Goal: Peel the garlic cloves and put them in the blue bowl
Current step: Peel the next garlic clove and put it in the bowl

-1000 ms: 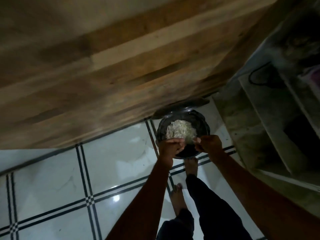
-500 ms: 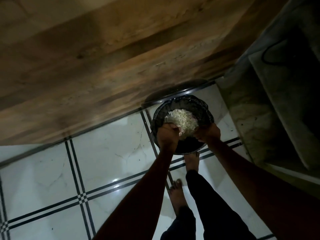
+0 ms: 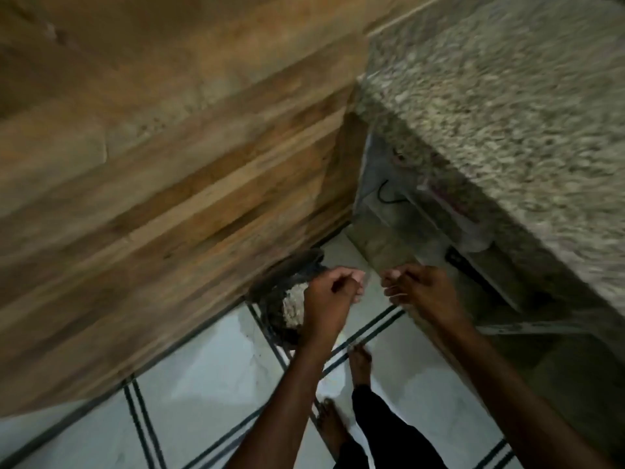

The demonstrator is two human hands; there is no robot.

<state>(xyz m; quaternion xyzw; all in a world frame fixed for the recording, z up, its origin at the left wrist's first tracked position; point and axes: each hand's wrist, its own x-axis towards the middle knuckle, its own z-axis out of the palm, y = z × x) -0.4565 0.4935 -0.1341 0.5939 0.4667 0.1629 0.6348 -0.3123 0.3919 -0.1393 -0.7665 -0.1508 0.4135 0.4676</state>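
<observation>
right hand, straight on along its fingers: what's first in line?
Probably the left hand: the right hand has fingertips pointing left toward it across a small gap. Depth is unclear; past it sits the dark bin.

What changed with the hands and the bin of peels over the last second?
Both hands have left the black bin: the left hand and right hand were over its pale garlic peels, and now hover apart, up and right of it, fingers curled. The bin and peels stay on the tiled floor.

Home kitchen, seen from above: speckled granite counter (image 3: 507, 106) w/ open shelf (image 3: 389, 211) beneath, wood-grain cabinet front (image 3: 169, 198), glossy white floor tiles (image 3: 209, 384) w/ dark lines, lined bin (image 3: 270, 299) of pale peelings, bare feet (image 3: 360, 363).
</observation>
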